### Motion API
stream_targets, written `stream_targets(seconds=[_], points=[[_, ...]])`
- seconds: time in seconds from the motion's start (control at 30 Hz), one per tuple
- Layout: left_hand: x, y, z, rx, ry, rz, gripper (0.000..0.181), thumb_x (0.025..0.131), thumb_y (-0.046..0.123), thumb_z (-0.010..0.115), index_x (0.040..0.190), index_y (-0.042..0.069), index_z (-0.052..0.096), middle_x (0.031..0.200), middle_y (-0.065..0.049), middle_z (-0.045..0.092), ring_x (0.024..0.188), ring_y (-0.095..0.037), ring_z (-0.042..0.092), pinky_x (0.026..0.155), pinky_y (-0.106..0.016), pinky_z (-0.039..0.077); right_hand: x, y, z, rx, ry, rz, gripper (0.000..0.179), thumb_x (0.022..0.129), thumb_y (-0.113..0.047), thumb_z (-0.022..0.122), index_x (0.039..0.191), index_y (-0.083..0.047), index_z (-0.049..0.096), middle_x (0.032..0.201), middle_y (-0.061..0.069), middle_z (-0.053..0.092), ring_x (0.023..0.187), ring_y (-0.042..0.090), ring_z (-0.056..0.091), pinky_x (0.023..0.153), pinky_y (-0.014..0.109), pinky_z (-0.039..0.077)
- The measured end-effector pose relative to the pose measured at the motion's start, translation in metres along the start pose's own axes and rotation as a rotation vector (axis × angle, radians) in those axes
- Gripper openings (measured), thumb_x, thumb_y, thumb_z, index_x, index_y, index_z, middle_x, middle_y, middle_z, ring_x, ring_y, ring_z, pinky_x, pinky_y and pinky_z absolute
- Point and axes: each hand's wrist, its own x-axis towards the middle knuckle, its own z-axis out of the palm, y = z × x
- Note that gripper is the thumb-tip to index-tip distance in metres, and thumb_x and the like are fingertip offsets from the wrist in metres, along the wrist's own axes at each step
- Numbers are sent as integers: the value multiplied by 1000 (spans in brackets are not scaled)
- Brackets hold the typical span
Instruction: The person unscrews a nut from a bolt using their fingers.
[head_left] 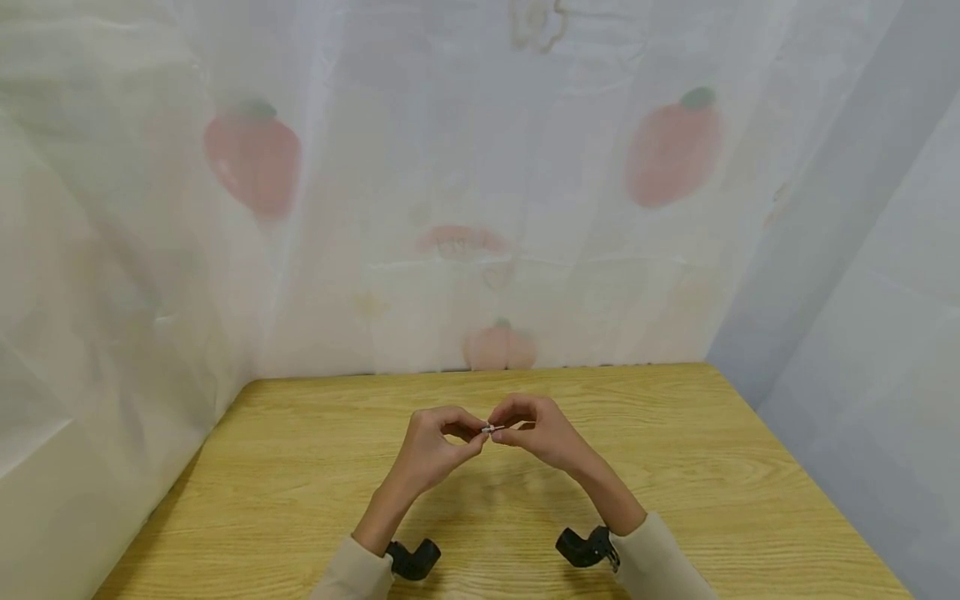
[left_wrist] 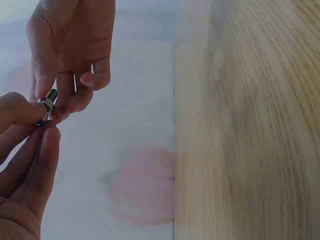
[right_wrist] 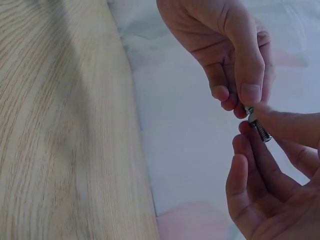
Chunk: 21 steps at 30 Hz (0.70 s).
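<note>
A small metal bolt with a hex nut on its thread is held between both hands, raised over the table. My left hand pinches the head end of the bolt between thumb and fingertips, which partly hide it. From the other side, my right hand has its thumb and fingertips at the nut, pinching it. In the right wrist view, the bare threaded end sticks out past the nut, toward the right palm. The right hand's other fingers are loosely bent below the bolt.
A wood-grain table lies under both hands. White sheeting with faded fruit prints hangs behind it and at both sides. Each wrist carries a black camera mount, one by the left sleeve, the other by the right sleeve.
</note>
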Motion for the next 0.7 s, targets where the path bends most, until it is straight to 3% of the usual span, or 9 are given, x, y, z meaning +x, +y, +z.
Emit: stream_targets(seconds=[0.2,0.47,0.57,0.7], points=[[0,0,0,-2,-7,-7,11,89,6,80,96,16,80,91,-2,79,76,-8,74,73,-25,64,0,1,0,-14,-31,6,19,104,-17,64,117,-5,72,106,17,74,89,17,71,74,30,61],[0,1,-1,-6,-2,-5,12,89,5,79,96,15,80,91,-2,79,77,-10,75,74,-27,65,0,-2,0,-5,-11,-1,17,102,-15,66,115,-5,72,108,18,73,94,28,71,77,29,61],[0,1,0,-3,-4,-11,12,90,6,79,96,16,80,91,-2,79,76,-9,75,73,-28,65,-1,-1,0,-3,-21,-1,18,104,-16,64,115,-5,72,105,20,74,88,25,72,73,30,61],[0,0,0,-4,-4,-11,14,89,4,79,96,15,80,91,-2,79,76,-9,75,73,-31,65,-1,-1,0,-1,-14,-6,19,100,-15,69,115,-4,72,110,20,72,93,21,71,78,29,62]])
